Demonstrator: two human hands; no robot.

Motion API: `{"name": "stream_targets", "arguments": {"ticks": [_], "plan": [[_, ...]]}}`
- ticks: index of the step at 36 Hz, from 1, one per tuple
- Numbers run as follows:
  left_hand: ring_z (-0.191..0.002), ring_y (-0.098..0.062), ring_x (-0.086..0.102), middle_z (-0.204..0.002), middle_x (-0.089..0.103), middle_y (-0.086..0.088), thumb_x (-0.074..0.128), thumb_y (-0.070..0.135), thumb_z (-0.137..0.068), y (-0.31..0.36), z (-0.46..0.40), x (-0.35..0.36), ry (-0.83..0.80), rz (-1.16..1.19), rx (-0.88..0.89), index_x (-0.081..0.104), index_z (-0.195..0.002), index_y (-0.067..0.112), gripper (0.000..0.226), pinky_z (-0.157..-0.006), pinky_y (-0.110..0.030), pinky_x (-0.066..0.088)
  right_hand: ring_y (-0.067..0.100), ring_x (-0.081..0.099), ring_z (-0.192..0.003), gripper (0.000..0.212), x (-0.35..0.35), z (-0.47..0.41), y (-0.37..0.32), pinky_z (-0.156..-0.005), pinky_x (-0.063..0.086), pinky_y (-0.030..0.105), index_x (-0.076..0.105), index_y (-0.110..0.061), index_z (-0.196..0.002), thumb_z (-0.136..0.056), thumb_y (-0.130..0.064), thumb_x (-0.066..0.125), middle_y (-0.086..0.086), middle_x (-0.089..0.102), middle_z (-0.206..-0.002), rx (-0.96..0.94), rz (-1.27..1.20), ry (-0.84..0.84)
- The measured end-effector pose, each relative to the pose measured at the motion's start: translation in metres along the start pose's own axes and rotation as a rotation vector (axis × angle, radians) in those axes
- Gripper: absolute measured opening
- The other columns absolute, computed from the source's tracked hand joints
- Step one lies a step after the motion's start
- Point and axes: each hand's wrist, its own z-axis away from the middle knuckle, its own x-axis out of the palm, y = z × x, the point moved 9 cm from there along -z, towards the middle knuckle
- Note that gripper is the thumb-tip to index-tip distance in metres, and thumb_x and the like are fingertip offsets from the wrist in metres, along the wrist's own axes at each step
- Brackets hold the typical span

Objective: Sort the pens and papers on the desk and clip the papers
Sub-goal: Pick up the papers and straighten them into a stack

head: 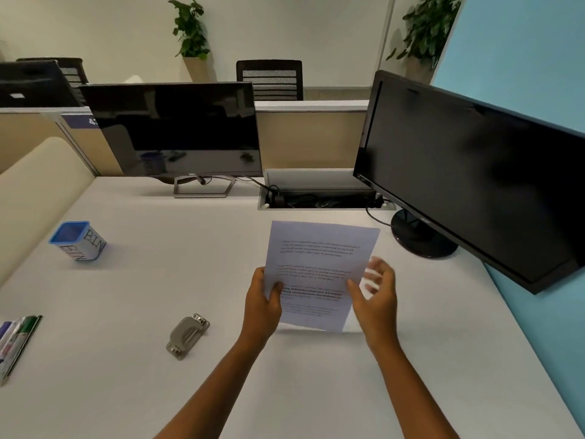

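— Two hands on papers (319, 274)? Why lifted off worktop (221, 248)?
— Left hand (261, 301) pinching lower left edge, closed grip; right hand (376, 293) blurred, fingers spread, only steadying. Probably squaring for clip (187, 336), lying left of grip; pens (15, 342) farther left.

Left hand (261, 301): bare, no ring or glove.
Right hand (376, 296): bare, fingers (380, 270) blurred.
Forearms: both uncovered up to the frame edge.
Wrists: nothing worn on either.
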Motion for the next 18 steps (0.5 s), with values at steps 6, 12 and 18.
{"name": "stream_targets", "arguments": {"ticks": [6,12,18], "plan": [[-0.091,-0.006,0.066,-0.099,0.064,0.023,0.051,0.012,-0.105,0.049,-0.011,0.000,-0.122,-0.247,0.310,0.052,-0.105,0.032,0.020,-0.069,-0.014,0.052,0.019,0.031,-0.153,0.108,-0.042,-0.027,-0.083,-0.122,0.034,0.044,0.027,-0.017,-0.160,-0.074,-0.025,0.093,0.002,0.029,-0.165,-0.470,0.311,0.081],[-0.090,-0.010,0.064,-0.105,0.068,0.009,0.055,0.040,-0.099,0.077,-0.013,0.013,-0.221,-0.466,0.495,0.062,-0.107,0.021,0.022,-0.082,-0.030,0.057,0.016,0.070,-0.110,0.029,-0.022,-0.029,-0.087,-0.094,0.059,0.042,0.073,-0.031,-0.116,-0.089,-0.026,0.081,-0.013,0.073,-0.113,-0.439,0.342,-0.321],[-0.145,-0.011,0.041,-0.153,0.048,0.011,0.073,0.036,-0.088,0.048,-0.019,-0.042,0.088,-0.449,0.372,0.046,-0.147,0.028,0.065,-0.117,-0.038,0.023,0.008,0.072,-0.092,0.019,-0.018,-0.014,-0.058,-0.070,0.056,0.018,0.080,-0.032,-0.100,-0.096,-0.015,0.072,-0.016,0.077,-0.094,-0.213,0.097,-0.408]]}}
